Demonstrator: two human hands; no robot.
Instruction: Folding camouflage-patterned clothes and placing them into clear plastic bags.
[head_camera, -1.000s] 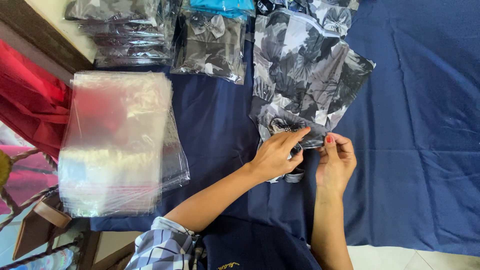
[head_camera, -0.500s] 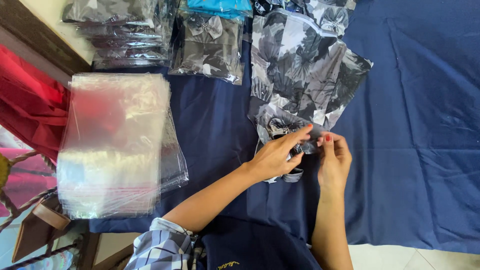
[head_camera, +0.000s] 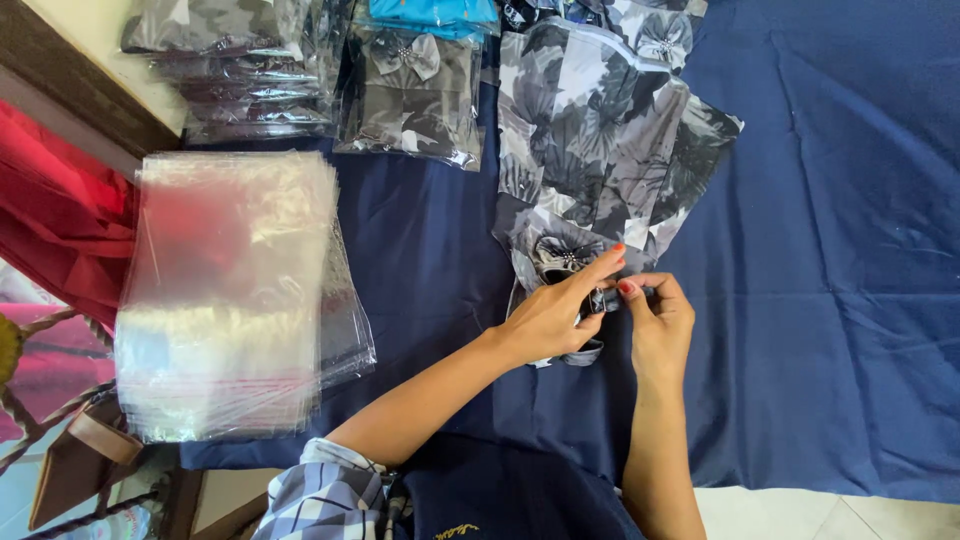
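Both hands, the left hand and right hand, have drawn together, pinching the floral cloth.

Bright, even daylight; soft shadows. Glare on stack of clear plastic bags at left. Sharp focus throughout, slight edge distortion.

Blue cloth-covered table: clear bag stack, bagged garments, grey floral fabric.
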